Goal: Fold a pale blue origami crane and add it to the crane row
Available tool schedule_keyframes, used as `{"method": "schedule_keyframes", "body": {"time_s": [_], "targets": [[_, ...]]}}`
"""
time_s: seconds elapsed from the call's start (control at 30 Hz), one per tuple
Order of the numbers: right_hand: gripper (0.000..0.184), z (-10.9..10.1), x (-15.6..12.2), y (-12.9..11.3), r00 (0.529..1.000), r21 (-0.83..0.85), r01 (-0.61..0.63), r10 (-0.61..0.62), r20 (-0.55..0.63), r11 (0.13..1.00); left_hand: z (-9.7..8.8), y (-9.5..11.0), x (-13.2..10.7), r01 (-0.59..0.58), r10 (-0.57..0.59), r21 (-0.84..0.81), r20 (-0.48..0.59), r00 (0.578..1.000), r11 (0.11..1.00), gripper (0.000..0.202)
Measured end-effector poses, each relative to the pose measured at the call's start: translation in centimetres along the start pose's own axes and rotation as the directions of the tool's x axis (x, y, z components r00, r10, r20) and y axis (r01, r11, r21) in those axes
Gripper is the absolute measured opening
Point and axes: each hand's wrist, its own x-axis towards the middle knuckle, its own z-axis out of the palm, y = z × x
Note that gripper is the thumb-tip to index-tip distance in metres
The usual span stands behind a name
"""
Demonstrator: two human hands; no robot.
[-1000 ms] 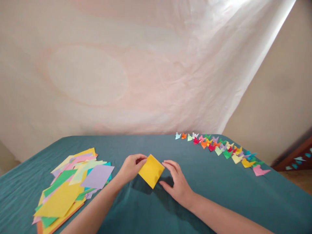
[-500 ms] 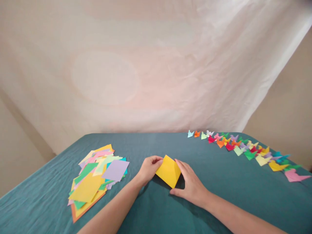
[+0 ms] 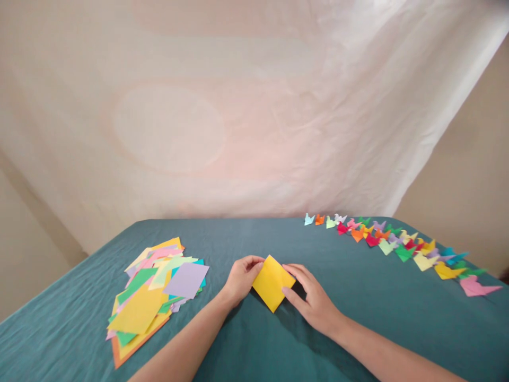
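Observation:
A yellow square of origami paper, tilted to a diamond, is between my hands in the middle of the table. At its left corner my left hand pinches the edge, thumb on top and fingers behind. My right hand grips the right side, with the fingertips at the upper right edge and the thumb on the paper's face. Creases and any layers under the top face are hard to make out.
To the left lies a loose pile of coloured paper sheets, a lilac sheet on top. Several folded paper birds stand in rows along the right. A teal cloth covers the table; a pale curtain hangs behind.
The yellow paper's bottom corner has shifted left and toward me, and its face looks flatter. My right thumb has moved up from below the paper onto its face.

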Motion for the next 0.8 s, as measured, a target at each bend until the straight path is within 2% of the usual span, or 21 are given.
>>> {"method": "schedule_keyframes", "body": {"time_s": [0.1,0.53,0.8], "targets": [[0.036,-0.1,0.1,-0.3,1.0,0.038,-0.023,0.024,-0.012,0.999,-0.1,-0.1,0.0,-0.018,0.018,0.019,-0.008,1.0,1.0,0.024],[0.024,-0.4,0.4,-1.0,1.0,0.095,-0.02,0.018,0.022,0.995,0.0,-0.1,-0.1,-0.036,0.036,0.006,0.005,0.999,0.999,0.025],[0.027,-0.7,0.6,-0.8,0.989,0.287,-0.143,0.151,-0.006,0.947,0.0,-0.2,-0.1,-0.042,0.042,0.033,0.007,0.999,0.999,0.025]]}}
